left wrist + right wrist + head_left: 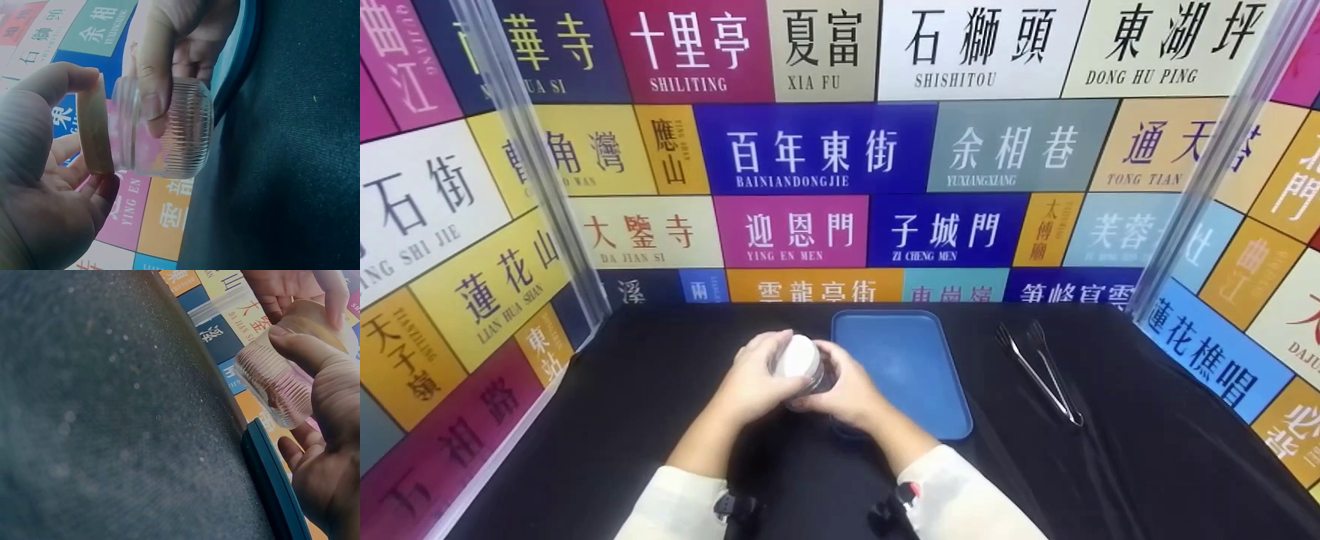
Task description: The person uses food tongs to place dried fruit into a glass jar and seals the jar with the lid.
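Held a small ribbed glass jar (808,379) up off the black table (1147,465), just left of the blue tray (915,375) near its front corner. Left hand (754,382) curled round the jar's pale lid (797,358), thumb and fingertips pinching its rim; lid (94,130) seen edge-on in left wrist view, sitting at the jar's mouth. Right hand (851,390) gripped the ribbed body (174,129), thumb pressed across the ribs, fingers wrapped behind. Jar tilted sideways, looked clear inside. Metal tongs (1039,371) lay on the table right of the tray, well apart from both hands. Colourful sign panels (810,157) walled the table on three sides.
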Action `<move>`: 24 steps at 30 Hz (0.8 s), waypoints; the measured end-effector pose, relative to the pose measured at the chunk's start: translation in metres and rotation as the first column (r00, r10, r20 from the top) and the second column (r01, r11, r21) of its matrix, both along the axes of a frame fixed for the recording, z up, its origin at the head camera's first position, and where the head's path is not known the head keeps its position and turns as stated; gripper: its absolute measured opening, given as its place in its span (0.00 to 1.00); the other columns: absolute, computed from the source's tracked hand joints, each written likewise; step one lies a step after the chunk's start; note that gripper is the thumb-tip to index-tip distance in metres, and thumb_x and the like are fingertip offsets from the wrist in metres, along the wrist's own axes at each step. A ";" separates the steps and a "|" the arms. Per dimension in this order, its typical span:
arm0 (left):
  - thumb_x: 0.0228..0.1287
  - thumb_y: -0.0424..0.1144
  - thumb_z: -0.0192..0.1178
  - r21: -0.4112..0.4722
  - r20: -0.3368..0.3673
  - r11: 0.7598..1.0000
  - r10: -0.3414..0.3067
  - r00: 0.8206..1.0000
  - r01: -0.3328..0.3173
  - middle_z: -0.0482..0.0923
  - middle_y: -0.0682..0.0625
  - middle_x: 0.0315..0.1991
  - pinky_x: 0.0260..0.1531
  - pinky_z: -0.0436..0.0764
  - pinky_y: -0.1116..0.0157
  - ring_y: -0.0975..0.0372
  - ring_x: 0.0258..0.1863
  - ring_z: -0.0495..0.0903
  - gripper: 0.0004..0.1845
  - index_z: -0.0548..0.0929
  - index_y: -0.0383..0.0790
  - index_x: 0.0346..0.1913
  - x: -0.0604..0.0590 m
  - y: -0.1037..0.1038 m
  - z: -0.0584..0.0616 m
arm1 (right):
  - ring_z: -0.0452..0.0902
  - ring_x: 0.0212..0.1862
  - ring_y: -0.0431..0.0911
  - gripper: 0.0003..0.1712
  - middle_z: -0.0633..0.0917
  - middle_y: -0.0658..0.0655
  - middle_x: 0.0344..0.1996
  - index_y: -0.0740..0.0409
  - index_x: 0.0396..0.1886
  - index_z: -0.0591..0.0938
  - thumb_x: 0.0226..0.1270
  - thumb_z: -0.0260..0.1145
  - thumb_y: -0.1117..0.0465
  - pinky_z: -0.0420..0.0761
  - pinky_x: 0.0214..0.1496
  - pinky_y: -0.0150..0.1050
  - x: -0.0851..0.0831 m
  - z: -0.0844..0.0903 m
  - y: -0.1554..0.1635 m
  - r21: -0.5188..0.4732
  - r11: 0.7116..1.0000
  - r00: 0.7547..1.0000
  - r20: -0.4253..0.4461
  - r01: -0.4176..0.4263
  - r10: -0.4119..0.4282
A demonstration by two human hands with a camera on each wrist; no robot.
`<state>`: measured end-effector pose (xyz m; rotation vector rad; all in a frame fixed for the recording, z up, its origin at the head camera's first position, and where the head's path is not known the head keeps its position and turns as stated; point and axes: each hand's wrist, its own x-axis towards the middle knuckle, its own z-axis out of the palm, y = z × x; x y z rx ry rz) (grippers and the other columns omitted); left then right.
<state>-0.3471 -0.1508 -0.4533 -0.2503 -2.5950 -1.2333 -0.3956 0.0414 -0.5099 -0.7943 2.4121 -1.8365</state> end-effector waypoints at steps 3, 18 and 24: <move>0.54 0.52 0.79 -0.017 -0.011 1.000 0.000 1.000 0.000 0.76 0.44 0.74 0.75 0.71 0.43 0.46 0.74 0.69 0.45 0.78 0.41 0.74 0.001 0.002 -0.001 | 0.78 0.70 0.49 0.62 0.82 0.53 0.70 0.51 0.79 0.71 0.41 0.92 0.55 0.73 0.80 0.49 0.001 0.000 -0.001 -0.002 1.000 1.000 -0.003 0.006 -0.006; 0.56 0.54 0.77 -0.054 0.012 0.998 -0.008 1.000 0.008 0.78 0.43 0.72 0.74 0.73 0.43 0.45 0.72 0.71 0.43 0.79 0.40 0.73 0.001 0.002 -0.003 | 0.77 0.70 0.51 0.66 0.81 0.54 0.71 0.49 0.81 0.69 0.39 0.92 0.53 0.72 0.80 0.53 0.002 0.001 0.000 0.068 0.996 0.998 -0.030 0.051 -0.049; 0.57 0.54 0.77 0.023 0.026 0.999 -0.026 0.999 0.025 0.78 0.42 0.72 0.75 0.74 0.44 0.46 0.73 0.74 0.43 0.79 0.38 0.73 -0.002 -0.002 -0.006 | 0.78 0.70 0.50 0.63 0.82 0.55 0.70 0.51 0.81 0.70 0.43 0.91 0.53 0.74 0.79 0.51 0.003 0.004 0.001 0.020 0.999 0.999 -0.037 0.037 -0.036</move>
